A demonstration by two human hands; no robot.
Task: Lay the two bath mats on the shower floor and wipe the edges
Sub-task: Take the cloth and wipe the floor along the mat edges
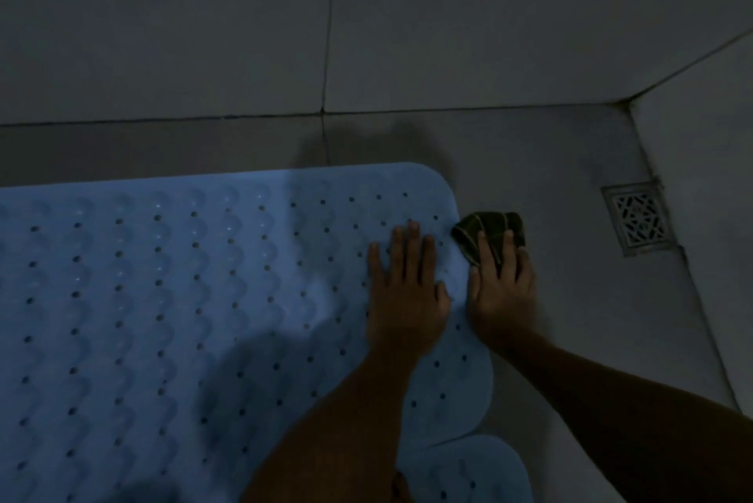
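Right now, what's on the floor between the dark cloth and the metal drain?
Nothing: in the head view, only bare grey floor tile lies between the dark striped cloth under the right hand and the square metal drain grate.

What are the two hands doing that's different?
The left hand lies flat with straight fingers on the blue mat; the right hand presses down on a dark cloth. The left hand sits wholly on the mat; the right hand is at the mat's right edge, its cloth reaching onto the grey floor. Both point away from the person.
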